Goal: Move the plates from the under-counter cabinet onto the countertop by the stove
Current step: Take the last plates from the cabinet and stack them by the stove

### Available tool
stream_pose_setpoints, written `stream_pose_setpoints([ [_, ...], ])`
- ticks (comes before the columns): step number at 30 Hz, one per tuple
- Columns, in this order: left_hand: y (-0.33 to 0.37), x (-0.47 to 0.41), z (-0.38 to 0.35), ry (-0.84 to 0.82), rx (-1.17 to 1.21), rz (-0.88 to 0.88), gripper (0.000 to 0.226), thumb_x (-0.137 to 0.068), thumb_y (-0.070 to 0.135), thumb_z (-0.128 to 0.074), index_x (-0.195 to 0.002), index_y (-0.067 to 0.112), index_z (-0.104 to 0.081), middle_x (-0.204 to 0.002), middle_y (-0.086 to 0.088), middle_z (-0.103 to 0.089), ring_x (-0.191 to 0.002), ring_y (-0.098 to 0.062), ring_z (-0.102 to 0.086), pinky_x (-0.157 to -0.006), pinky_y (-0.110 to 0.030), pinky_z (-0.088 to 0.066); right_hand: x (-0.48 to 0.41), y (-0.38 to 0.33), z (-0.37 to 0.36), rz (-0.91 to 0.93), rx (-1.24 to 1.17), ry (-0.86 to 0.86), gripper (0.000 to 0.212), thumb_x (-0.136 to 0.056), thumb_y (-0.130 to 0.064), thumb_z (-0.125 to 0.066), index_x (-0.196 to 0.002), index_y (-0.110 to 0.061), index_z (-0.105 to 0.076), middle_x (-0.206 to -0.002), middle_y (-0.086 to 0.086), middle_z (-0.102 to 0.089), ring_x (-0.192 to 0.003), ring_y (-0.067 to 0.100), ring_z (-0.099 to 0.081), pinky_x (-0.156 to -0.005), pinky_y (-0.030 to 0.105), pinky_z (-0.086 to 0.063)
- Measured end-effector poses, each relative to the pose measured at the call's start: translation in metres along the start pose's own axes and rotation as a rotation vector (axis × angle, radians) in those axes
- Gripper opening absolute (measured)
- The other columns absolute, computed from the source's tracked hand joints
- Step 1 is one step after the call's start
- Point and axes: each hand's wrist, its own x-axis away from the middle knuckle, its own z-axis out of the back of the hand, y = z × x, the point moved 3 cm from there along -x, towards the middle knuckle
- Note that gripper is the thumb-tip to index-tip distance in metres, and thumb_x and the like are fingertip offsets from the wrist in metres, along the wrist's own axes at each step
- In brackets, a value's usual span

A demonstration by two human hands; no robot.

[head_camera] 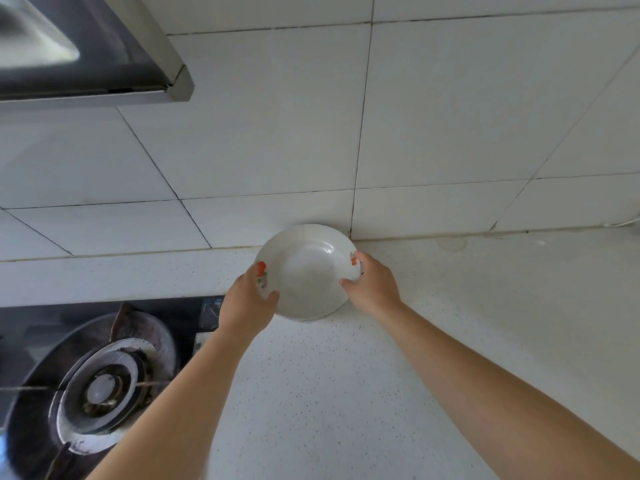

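Both hands grip one white plate (308,271) by its rim over the speckled countertop (346,393). At about 9 o'clock on the plate, the left hand (247,303) closes on the edge, thumb lying over the rim beside a red floral mark. At about 3 o'clock, the right hand (375,284) closes on the opposite edge, thumb inside the rim next to a second red mark. The plate sits near the tiled wall (277,133), its far edge close to the wall's foot; whether its base touches the counter I cannot tell. A second rim seems to show under its near edge. At 8 o'clock from the plate lies the gas stove (100,386). At 11 o'clock hangs the range hood (86,53).
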Motion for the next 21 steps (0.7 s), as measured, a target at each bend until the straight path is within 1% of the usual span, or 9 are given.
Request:
stream_pose_setpoints([
  [2, 0.007, 0.013, 0.007, -0.002, -0.005, -0.036, 0.060, -0.086, 0.027, -0.059, -0.140, 0.018, -0.035, -0.130, -0.008, -0.052, -0.112, -0.027, -0.052, -0.085, -0.039, -0.049, 0.014, -0.004, 0.004, 0.012, 0.024, 0.002, 0.055, -0.083, -0.026, -0.064, -0.133, -0.015, -0.043, -0.128, 0.003, -0.054, -0.109, 0.021, -0.053, -0.077, 0.026, -0.041],
  [4, 0.014, 0.027, 0.014, 0.007, -0.008, -0.086, 0.059, -0.087, 0.029, -0.057, -0.141, 0.018, -0.034, -0.131, -0.007, -0.052, -0.114, -0.026, -0.051, -0.088, -0.039, -0.048, 0.032, -0.009, 0.010, 0.026, 0.052, 0.011, 0.060, -0.085, -0.030, -0.062, -0.138, -0.016, -0.038, -0.137, 0.003, -0.048, -0.122, 0.022, -0.046, -0.089, 0.030, -0.041],
  [5, 0.017, 0.035, 0.017, 0.016, -0.011, -0.114, 0.058, -0.088, 0.029, -0.056, -0.141, 0.018, -0.034, -0.131, -0.006, -0.052, -0.115, -0.026, -0.051, -0.088, -0.039, -0.048, 0.043, -0.012, 0.013, 0.034, 0.064, 0.018, 0.061, -0.086, -0.032, -0.061, -0.140, -0.017, -0.036, -0.139, 0.002, -0.047, -0.125, 0.022, -0.045, -0.092, 0.030, -0.040],
  [8, 0.026, 0.056, 0.029, 0.048, -0.013, -0.181, 0.058, -0.089, 0.029, -0.055, -0.142, 0.019, -0.032, -0.132, -0.004, -0.052, -0.115, -0.026, -0.051, -0.088, -0.039, -0.048, 0.076, -0.018, 0.025, 0.072, 0.070, 0.047, 0.058, -0.088, -0.036, -0.057, -0.140, -0.019, -0.037, -0.137, 0.001, -0.049, -0.124, 0.020, -0.046, -0.092, 0.031, -0.040],
  [11, 0.030, 0.075, 0.038, 0.055, 0.012, -0.219, 0.056, -0.090, 0.030, -0.054, -0.141, 0.020, -0.034, -0.134, -0.003, -0.051, -0.119, -0.025, -0.048, -0.092, -0.037, -0.044, 0.111, -0.024, 0.034, 0.122, 0.034, 0.064, 0.055, -0.089, -0.039, -0.055, -0.138, -0.019, -0.040, -0.139, -0.001, -0.047, -0.127, 0.018, -0.042, -0.098, 0.031, -0.038],
  [15, 0.031, 0.107, 0.046, 0.087, 0.046, -0.258, 0.054, -0.090, 0.035, -0.053, -0.140, 0.021, -0.036, -0.139, -0.002, -0.048, -0.123, -0.023, -0.047, -0.096, -0.035, -0.040, 0.149, -0.030, 0.044, 0.179, -0.033, 0.068, 0.053, -0.088, -0.043, -0.055, -0.135, -0.022, -0.043, -0.138, -0.005, -0.047, -0.125, 0.015, -0.044, -0.095, 0.026, -0.035],
  [18, 0.027, 0.134, 0.046, 0.113, 0.062, -0.281, 0.056, -0.089, 0.039, -0.054, -0.141, 0.025, -0.035, -0.141, 0.001, -0.046, -0.124, -0.020, -0.046, -0.095, -0.032, -0.039, 0.169, -0.030, 0.048, 0.215, -0.089, 0.021, 0.049, -0.087, -0.044, -0.056, -0.131, -0.025, -0.047, -0.133, -0.009, -0.051, -0.114, 0.009, -0.050, -0.087, 0.020, -0.036],
  [21, 0.017, 0.164, 0.044, 0.145, 0.113, -0.236, 0.054, -0.089, 0.041, -0.054, -0.139, 0.027, -0.039, -0.137, 0.006, -0.049, -0.123, -0.014, -0.046, -0.092, -0.024, -0.034, 0.187, -0.024, 0.045, 0.260, -0.085, -0.044, 0.046, -0.086, -0.046, -0.056, -0.127, -0.027, -0.050, -0.127, -0.015, -0.054, -0.105, 0.003, -0.053, -0.079, 0.017, -0.035],
])
